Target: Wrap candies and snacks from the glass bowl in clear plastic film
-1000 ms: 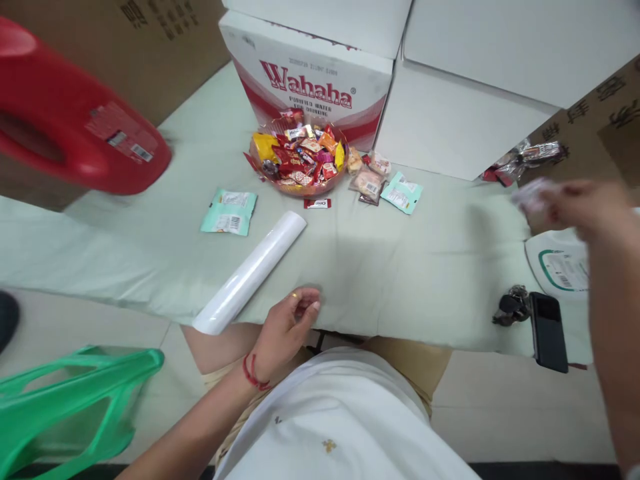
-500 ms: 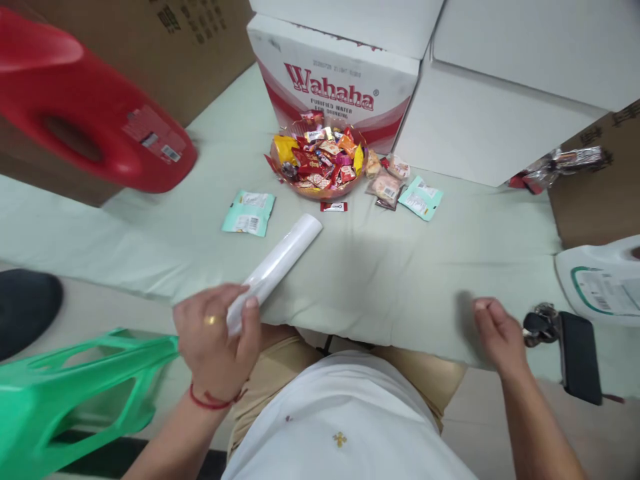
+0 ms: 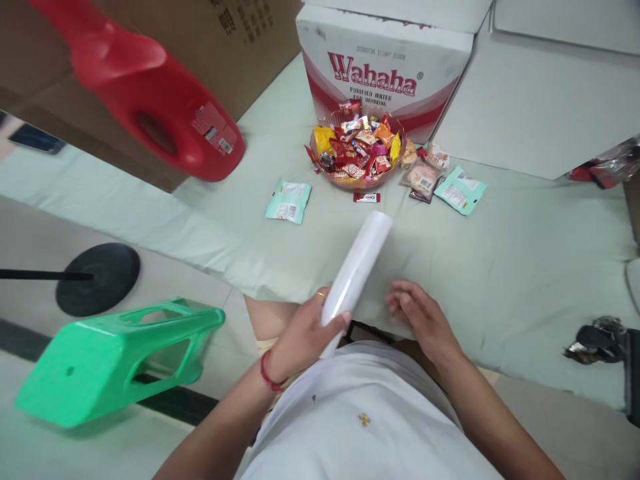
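Observation:
A glossy white roll (image 3: 357, 263), which looks like plastic film, is gripped near its lower end by my left hand (image 3: 313, 327). It slants up and to the right, over the front edge of the table. My right hand (image 3: 420, 313) is just to the right of the roll, apart from it. Its fingers are loosely bent and slightly blurred, with nothing visible in them. Beyond the roll lie a small red wrapped sweet (image 3: 367, 198) and a glass bowl (image 3: 357, 185) full of wrapped sweets.
Mint-green packets (image 3: 289, 201) and clear-wrapped snacks (image 3: 423, 179) flank the bowl. Behind stands a white Wahaha carton (image 3: 385, 73). A red jug (image 3: 165, 113) is at left, keys (image 3: 597, 340) at right. On the floor are a green stool (image 3: 125, 353) and a round black base (image 3: 100, 280).
My right hand has come left from beside the keys to near the roll, its fingers loosening. My left hand has drawn the roll closer to my body and tilted it more upright. The view has shifted left.

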Motion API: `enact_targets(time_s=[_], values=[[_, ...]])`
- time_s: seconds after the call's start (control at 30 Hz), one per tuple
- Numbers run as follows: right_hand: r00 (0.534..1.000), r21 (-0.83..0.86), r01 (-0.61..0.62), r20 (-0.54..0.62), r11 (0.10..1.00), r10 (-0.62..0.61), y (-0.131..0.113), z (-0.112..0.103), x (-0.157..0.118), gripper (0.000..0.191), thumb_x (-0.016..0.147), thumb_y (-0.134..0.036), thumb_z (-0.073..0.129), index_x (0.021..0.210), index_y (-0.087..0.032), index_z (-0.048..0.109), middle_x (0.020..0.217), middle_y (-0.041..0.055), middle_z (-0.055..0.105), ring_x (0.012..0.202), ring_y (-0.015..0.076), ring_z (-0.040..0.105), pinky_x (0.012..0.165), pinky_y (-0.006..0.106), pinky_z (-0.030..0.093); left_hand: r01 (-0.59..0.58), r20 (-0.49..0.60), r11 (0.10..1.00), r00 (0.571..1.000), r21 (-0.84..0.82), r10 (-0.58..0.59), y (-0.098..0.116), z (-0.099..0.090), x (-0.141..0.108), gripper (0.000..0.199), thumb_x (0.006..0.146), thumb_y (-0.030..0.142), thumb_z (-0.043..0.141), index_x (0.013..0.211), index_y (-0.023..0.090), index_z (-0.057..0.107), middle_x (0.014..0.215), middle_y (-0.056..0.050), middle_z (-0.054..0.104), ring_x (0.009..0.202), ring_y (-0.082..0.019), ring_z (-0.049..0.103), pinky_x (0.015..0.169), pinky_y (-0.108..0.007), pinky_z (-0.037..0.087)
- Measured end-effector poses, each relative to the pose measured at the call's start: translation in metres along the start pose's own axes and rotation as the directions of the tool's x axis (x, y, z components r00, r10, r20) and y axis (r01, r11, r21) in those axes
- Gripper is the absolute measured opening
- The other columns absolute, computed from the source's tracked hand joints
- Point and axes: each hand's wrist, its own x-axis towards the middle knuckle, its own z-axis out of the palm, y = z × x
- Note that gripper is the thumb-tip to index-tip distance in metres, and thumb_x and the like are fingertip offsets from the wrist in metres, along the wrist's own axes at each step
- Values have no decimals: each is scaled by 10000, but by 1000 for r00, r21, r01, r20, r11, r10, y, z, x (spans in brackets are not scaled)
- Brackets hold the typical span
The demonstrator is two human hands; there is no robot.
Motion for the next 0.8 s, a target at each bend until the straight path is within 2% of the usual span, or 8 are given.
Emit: enact_targets(time_s=[0.1,0.23,0.33,0.43,0.5,0.6,0.67,0.8], values=[[998,323,12,-67,946,10,-11,36,20,605,765,-651,800,1200,-253,664,1205,68,713,1043,217,666,888,355,572,-125,-56,991,990,42,127,10,37,-1,451,953,479,557,1289,180,540,1138,-126,673,1007,-283,682,891,-431,562],[973,494,76,-227,866,45,-28,46,36,431,752,-490,868,1055,-231,704,1062,31,745,921,179,692,886,327,590,-135,-90,981,988,-138,123,14,60,9,697,901,579,640,1420,156,447,1349,-205,574,1198,-345,616,1001,-510,528],[992,579,89,-123,811,-22,-36,40,38,486,765,-528,838,1132,-236,708,1034,28,741,874,177,691,829,324,611,134,264,782,964,-608,40,13,60,18,715,901,736,559,1339,176,481,1233,-172,658,1019,-293,705,832,-421,590],[997,585,21,-76,811,29,-35,36,37,580,807,-690,722,1164,-234,690,1041,48,738,830,184,689,773,329,616,451,586,525,801,-722,118,14,62,24,771,858,862,471,1184,166,534,913,-112,717,673,-214,689,596,-325,543],[984,488,12,-162,873,78,-31,33,37,624,843,-770,614,1143,-226,673,1074,72,738,832,204,692,763,355,614,391,522,578,850,-716,72,16,67,26,718,861,848,497,1101,173,544,810,-70,692,614,-181,634,561,-288,492],[950,182,41,-311,983,17,-27,26,36,596,792,-711,723,1143,-239,626,1089,77,732,924,258,687,801,404,599,114,199,846,980,-521,-9,19,76,28,591,888,761,574,1000,182,563,856,-55,656,742,-194,595,656,-307,482],[946,21,50,-321,999,-41,-27,20,34,605,710,-593,854,1141,-248,607,1064,64,731,975,280,674,832,419,584,4,74,935,997,-355,24,20,78,28,577,896,749,567,977,178,575,906,-64,632,819,-214,566,726,-328,474],[978,78,23,-210,997,-6,-32,8,30,545,702,-536,874,1084,-232,632,1036,55,740,996,278,672,862,415,564,-21,100,944,993,-330,57,18,77,28,616,921,776,481,1002,171,565,907,-56,589,800,-201,524,719,-329,453]])
